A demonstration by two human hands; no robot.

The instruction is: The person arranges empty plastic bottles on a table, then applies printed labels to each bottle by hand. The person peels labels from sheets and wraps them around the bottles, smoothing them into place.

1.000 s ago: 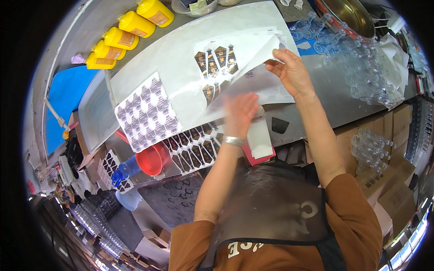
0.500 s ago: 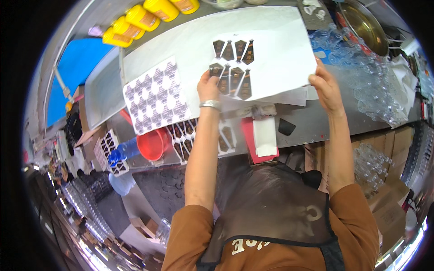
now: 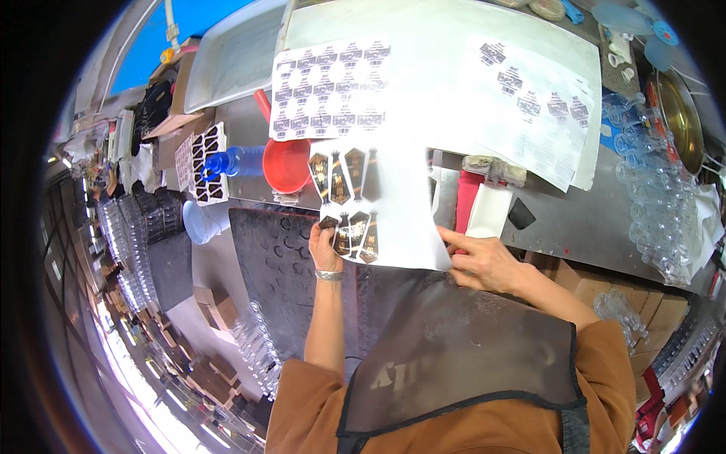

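And here's the white sheet (image 3: 408, 189), held out over the near edge of the worktop (image 3: 563, 238), two rows of dark tie-shaped labels down its left half, plain white on the right! The left hand (image 3: 325, 250) pinches its left edge by the lower corner, some fingers hidden behind the paper. The right hand (image 3: 484, 263) has its fingers bent and closed on the right edge near the other lower corner, and the lower edge bows between them, hanging beyond the worktop.

Room to move? On the left it's tight: the red cup (image 3: 286, 168) sits just beside the sheet's left edge, at the worktop's near edge, with a blue bottle (image 3: 233, 161) lying against or just beside it, hard to tell which. Up top, the sheet's far edge meets the patterned sheet (image 3: 330, 91) in view; whether they touch can't be told. To the right, a red box (image 3: 468, 198) with a white pad (image 3: 490, 212) stands at the near edge, then a black piece (image 3: 521, 215), then a stretch of open grey metal running to the clear glassware (image 3: 643, 200) at the worktop's right end.
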